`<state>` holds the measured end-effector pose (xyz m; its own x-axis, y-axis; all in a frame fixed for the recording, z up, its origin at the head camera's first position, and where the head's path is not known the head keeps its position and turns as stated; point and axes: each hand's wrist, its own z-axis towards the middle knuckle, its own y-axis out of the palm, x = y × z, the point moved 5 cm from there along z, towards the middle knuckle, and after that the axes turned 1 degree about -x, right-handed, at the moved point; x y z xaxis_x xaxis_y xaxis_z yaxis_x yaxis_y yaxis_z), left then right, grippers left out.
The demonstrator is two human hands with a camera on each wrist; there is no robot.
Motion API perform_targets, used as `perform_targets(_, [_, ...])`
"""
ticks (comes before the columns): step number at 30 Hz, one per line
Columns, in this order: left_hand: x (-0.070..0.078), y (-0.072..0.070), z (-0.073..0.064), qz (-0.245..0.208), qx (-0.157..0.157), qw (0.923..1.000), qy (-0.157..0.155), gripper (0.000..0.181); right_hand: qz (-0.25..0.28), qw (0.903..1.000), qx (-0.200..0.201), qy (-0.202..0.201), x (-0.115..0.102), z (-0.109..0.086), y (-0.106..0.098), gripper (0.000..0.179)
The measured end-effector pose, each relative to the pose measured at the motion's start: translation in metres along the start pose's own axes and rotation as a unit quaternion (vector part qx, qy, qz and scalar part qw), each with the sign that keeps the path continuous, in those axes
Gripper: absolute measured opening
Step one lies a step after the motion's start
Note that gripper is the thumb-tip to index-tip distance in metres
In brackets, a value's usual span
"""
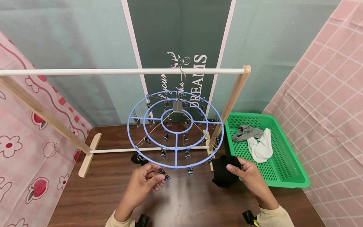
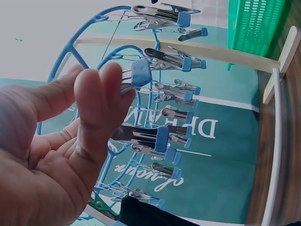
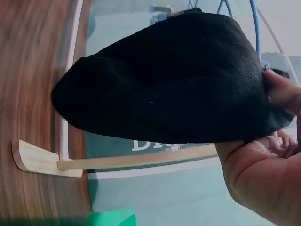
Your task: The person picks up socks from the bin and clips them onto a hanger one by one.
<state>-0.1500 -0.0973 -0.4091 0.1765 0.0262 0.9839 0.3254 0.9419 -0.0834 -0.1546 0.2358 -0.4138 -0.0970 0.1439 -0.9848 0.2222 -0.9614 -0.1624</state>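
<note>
A round blue clip hanger (image 1: 176, 166) hangs by its metal hook from a white rod, with metal clips dangling from its rings. At the front left of the outer ring, my left hand (image 1: 143, 181) pinches one clip (image 2: 141, 73) between thumb and fingers. My right hand (image 1: 249, 176) grips a black sock (image 1: 226, 173) by its edge, thumb on top, right of the hanger. In the right wrist view the sock (image 3: 160, 84) spreads wide and covers part of the hand. Behind my left hand, another black cloth piece (image 1: 137, 158) hangs at the ring.
The white rod (image 1: 113, 72) rests on a wooden stand (image 1: 233, 94) with feet on the brown table (image 1: 181, 201). At the right, a green basket (image 1: 292, 157) holds a grey cloth (image 1: 246, 133) and a white one (image 1: 261, 146). Printed curtains (image 1: 71, 37) enclose the space.
</note>
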Motion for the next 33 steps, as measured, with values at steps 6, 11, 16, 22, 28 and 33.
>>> perform_targets(6, [0.001,-0.001,0.0,0.005,0.002,0.9999,0.013,0.023,-0.014,0.9994,-0.032,0.005,0.002,-0.001,0.014,0.026])
perform_targets(11, [0.001,0.001,0.0,0.014,-0.016,0.9998,0.001,0.023,0.023,0.9978,-0.062,-0.004,0.005,-0.001,0.026,0.024])
perform_targets(16, [0.0,0.002,-0.001,0.021,-0.022,0.9995,-0.004,0.022,0.038,0.9952,-0.089,-0.013,0.005,-0.001,0.037,0.02])
perform_targets(22, [0.002,0.002,-0.001,0.027,-0.02,0.9994,-0.001,0.022,0.059,0.9913,-0.114,-0.027,0.005,0.0,0.05,0.014])
perform_targets(28, [0.008,0.001,-0.004,0.034,-0.01,0.9993,0.013,0.02,0.063,0.9893,-0.129,-0.025,0.01,0.002,0.065,0.016])
perform_targets(33, [0.012,0.0,-0.006,0.036,-0.004,0.9988,0.031,0.018,0.05,0.988,-0.143,-0.032,0.011,0.004,0.076,0.012])
